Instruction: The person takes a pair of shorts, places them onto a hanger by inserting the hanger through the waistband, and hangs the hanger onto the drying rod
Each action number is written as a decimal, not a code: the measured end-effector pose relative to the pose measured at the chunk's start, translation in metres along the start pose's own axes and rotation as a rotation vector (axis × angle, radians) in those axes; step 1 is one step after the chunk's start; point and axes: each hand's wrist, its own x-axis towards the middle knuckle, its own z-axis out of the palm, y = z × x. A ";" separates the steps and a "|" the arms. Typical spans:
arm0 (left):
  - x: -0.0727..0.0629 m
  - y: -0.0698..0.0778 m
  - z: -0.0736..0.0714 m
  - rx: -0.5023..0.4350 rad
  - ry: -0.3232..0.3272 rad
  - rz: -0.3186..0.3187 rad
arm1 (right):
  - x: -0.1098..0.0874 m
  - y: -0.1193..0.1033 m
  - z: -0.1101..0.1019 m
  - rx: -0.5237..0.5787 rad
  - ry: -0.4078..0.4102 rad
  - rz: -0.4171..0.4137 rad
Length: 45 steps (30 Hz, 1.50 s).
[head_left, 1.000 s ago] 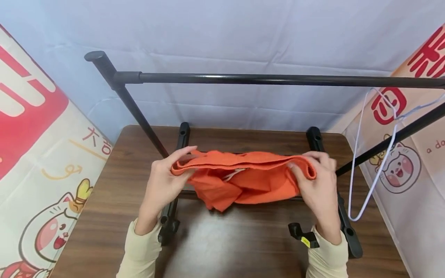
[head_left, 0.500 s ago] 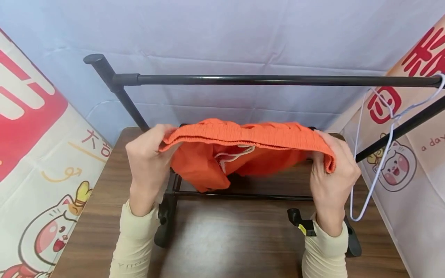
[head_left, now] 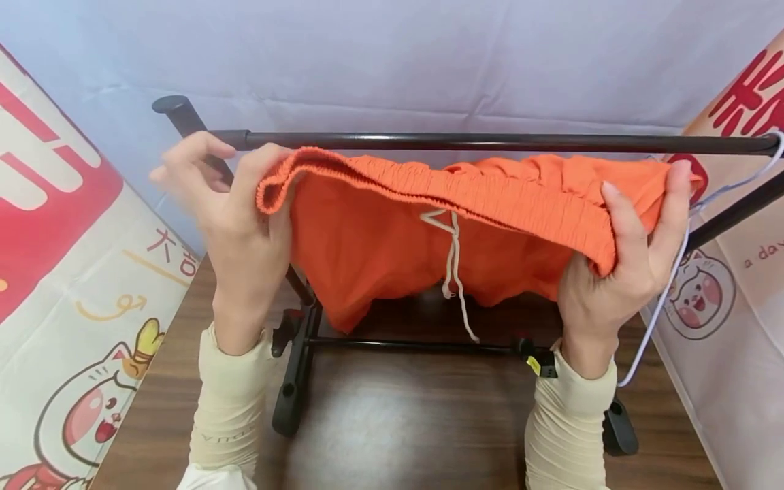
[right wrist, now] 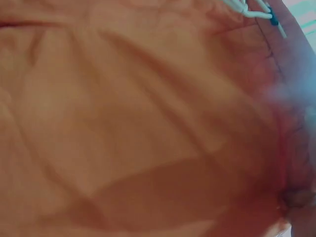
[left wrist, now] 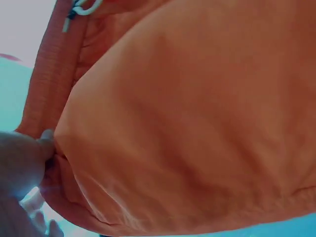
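Orange shorts [head_left: 367, 245] with a gathered elastic waistband are held up by both hands in the head view, the waistband stretched sideways. A pale drawstring [head_left: 454, 252] dangles from its middle. My left hand [head_left: 239, 218] pinches the left end of the waistband between thumb and index finger, its other fingers spread away. At the opposite end, my right hand [head_left: 618, 292] grips the waistband, two fingers raised along the outside. Orange fabric [left wrist: 187, 108] fills most of the left wrist view, and the shorts' cloth [right wrist: 123, 98] covers nearly all of the right wrist view.
A black rack's top bar [head_left: 429, 141] runs across behind the shorts. From its right end hangs a white hanger [head_left: 658, 320], partly behind my right hand. The rack's lower bar [head_left: 398, 346] and feet stand on a brown wooden table [head_left: 392, 435].
Both hands have raised the shorts toward the top bar and moved farther apart, stretching the waistband wider. The legs now hang more unfolded, with the drawstring dangling free.
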 end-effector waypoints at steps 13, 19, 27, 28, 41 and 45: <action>-0.050 -0.011 -0.019 0.215 -0.554 -0.269 | -0.032 0.025 -0.028 0.004 -0.342 0.240; -0.110 -0.032 -0.024 -0.174 -0.881 -0.625 | -0.065 0.045 -0.049 -0.202 -0.637 0.567; -0.149 -0.034 -0.019 -0.154 -0.970 -0.770 | -0.072 0.051 -0.060 -0.334 -0.690 0.636; -0.152 -0.034 -0.020 -0.148 -0.960 -0.776 | -0.071 0.051 -0.061 -0.336 -0.678 0.655; -0.182 -0.019 -0.012 -0.057 -0.762 -0.755 | -0.070 0.057 -0.073 -0.329 -0.822 0.741; -0.188 -0.017 -0.011 -0.017 -0.728 -0.715 | -0.072 0.061 -0.078 -0.358 -0.946 0.681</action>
